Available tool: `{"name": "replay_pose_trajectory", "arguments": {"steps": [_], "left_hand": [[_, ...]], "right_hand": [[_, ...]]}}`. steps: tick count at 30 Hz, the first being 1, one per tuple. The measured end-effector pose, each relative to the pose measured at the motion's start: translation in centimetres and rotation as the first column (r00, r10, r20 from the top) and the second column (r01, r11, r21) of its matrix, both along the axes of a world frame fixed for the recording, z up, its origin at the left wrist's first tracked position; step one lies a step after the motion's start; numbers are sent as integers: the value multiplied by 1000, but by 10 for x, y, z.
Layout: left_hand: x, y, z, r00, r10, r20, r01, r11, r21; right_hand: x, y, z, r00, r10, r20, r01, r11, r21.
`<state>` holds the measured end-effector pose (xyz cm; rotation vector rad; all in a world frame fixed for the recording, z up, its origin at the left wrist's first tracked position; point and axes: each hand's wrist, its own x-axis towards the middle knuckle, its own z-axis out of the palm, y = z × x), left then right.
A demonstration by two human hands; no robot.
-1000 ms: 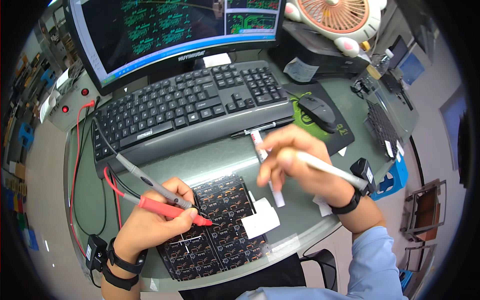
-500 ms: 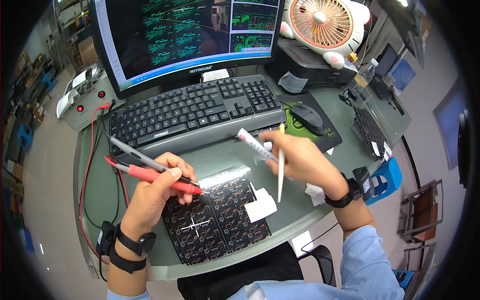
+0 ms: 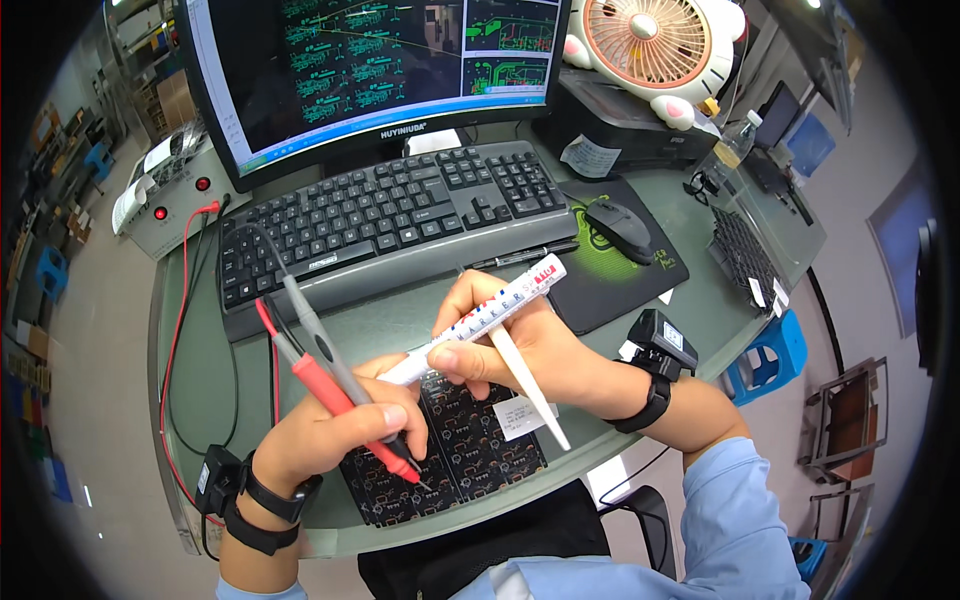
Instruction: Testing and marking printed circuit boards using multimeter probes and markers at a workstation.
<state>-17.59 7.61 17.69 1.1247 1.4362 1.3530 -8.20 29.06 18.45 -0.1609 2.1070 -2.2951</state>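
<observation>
Head view, clock faces centred on the circuit board: the black circuit board (image 3: 485, 455) lies flat on the green desk (image 3: 385, 325), its lower edge close to the desk's curved front rim at 6 o'clock, so little room that side. Upward at 12, green desktop shows between board and black keyboard (image 3: 380, 215), though both hands reach over part of it. More desktop shows at 10, with a red cable (image 3: 182, 320) and dark leads running across. Left hand (image 3: 315, 440), at 9, grips red probe (image 3: 325, 385) and grey probe (image 3: 315, 325) together, tips angled down over the board; contact can't be told. Right hand (image 3: 560, 350), between 1 and 2, grips white marker (image 3: 490, 315) and a pale stick (image 3: 535, 395); marker's lower end meets the left fingers' outline, touch unclear. Stick slants across the white label (image 3: 518, 417) at 2, label and hands hiding some of the board. Further out: mouse (image 3: 617, 232) on dark pad (image 3: 600, 305) at 1, printer (image 3: 625, 130) and fan (image 3: 645, 50) beyond it, monitor (image 3: 390, 60) behind keyboard, red-lamped box (image 3: 180, 205) between 10 and 11, blue stool (image 3: 765, 360) off the desk between 2 and 3.
</observation>
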Motion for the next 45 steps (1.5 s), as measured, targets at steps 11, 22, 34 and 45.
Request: {"name": "replay_pose_trajectory", "arguments": {"steps": [11,22,34,45], "left_hand": [[-13,-3,-14,983,14,183,-22,999,39],[-13,-1,-15,992,-13,126,27,993,-116],[-17,-2,-16,981,-100,167,119,987,-108],[-13,-1,-11,995,-86,56,94,982,-162]], "right_hand": [[41,17,-27,983,-116,-139,159,922,353],[42,9,-42,964,-55,-261,183,847,499],[42,9,-40,964,-17,-267,163,828,537],[38,8,-38,967,-11,-256,147,842,519]]}}
